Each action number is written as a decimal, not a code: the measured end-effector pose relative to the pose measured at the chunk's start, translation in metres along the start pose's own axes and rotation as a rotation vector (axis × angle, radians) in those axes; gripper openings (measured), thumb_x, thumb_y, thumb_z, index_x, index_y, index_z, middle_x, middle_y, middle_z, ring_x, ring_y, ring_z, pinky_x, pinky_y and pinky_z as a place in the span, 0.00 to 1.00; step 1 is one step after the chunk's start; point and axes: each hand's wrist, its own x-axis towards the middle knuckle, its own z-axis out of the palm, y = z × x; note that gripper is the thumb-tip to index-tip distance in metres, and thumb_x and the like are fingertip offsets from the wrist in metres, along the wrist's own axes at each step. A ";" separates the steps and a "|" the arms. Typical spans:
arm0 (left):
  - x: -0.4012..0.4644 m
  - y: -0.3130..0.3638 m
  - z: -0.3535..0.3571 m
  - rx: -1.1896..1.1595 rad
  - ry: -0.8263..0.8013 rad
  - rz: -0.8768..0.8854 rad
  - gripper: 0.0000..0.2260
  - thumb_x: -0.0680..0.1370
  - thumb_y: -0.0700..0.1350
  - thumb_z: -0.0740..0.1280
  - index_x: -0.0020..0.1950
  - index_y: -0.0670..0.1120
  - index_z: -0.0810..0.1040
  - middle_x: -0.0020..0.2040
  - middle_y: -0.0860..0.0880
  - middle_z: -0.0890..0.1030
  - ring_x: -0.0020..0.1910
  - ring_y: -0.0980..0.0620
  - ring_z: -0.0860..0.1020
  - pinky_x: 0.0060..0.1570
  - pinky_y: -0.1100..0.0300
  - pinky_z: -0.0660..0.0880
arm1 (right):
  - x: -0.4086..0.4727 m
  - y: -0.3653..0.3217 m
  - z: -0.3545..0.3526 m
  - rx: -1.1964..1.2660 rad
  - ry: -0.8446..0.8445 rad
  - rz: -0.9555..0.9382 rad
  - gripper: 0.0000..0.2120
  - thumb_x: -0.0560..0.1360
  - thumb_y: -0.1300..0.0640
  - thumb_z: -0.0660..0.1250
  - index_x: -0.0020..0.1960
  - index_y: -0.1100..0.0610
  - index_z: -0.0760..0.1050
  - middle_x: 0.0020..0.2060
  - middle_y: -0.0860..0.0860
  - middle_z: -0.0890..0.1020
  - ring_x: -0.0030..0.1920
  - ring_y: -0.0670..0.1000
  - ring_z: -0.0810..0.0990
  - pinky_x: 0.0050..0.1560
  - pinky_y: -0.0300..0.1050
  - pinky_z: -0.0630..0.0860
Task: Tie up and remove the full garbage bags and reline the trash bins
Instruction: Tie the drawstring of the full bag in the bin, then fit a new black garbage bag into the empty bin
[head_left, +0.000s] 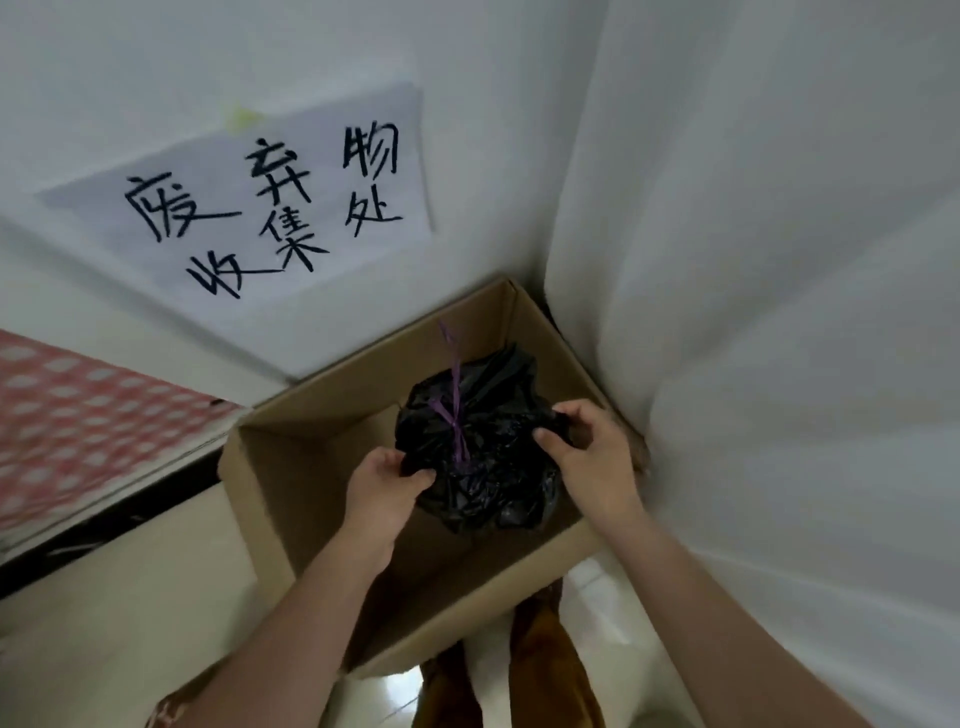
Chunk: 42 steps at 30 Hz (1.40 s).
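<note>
A black garbage bag, tied with a purple drawstring, sits inside an open cardboard box in a corner. My left hand pinches the bag's left side between thumb and fingers. My right hand pinches its right side in the same way. Both hands are over the box opening. The purple string's loose end sticks up above the knot.
White walls meet just behind the box, and a white panel stands close on the right. A handwritten paper sign hangs on the wall. A red-and-white patterned surface lies to the left. Pale floor and brown trouser legs show below.
</note>
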 end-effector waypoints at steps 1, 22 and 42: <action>0.019 -0.009 0.008 0.017 0.013 -0.031 0.08 0.74 0.40 0.73 0.47 0.49 0.75 0.50 0.48 0.81 0.51 0.48 0.79 0.54 0.52 0.76 | 0.017 0.018 0.006 -0.018 -0.026 0.030 0.06 0.74 0.57 0.72 0.48 0.50 0.76 0.52 0.52 0.78 0.54 0.49 0.77 0.53 0.41 0.75; 0.222 -0.031 0.094 0.180 0.119 -0.013 0.31 0.74 0.43 0.73 0.73 0.45 0.63 0.71 0.45 0.68 0.64 0.46 0.71 0.57 0.60 0.68 | 0.215 0.128 0.065 -0.032 -0.096 0.048 0.30 0.77 0.58 0.68 0.74 0.42 0.61 0.71 0.45 0.67 0.69 0.44 0.65 0.66 0.43 0.65; 0.080 -0.062 0.066 1.355 -0.054 0.628 0.45 0.75 0.43 0.70 0.77 0.55 0.38 0.78 0.42 0.45 0.77 0.37 0.47 0.74 0.39 0.51 | 0.009 0.153 0.025 -0.783 0.005 -0.104 0.37 0.79 0.51 0.64 0.78 0.42 0.44 0.77 0.54 0.52 0.75 0.57 0.50 0.74 0.63 0.54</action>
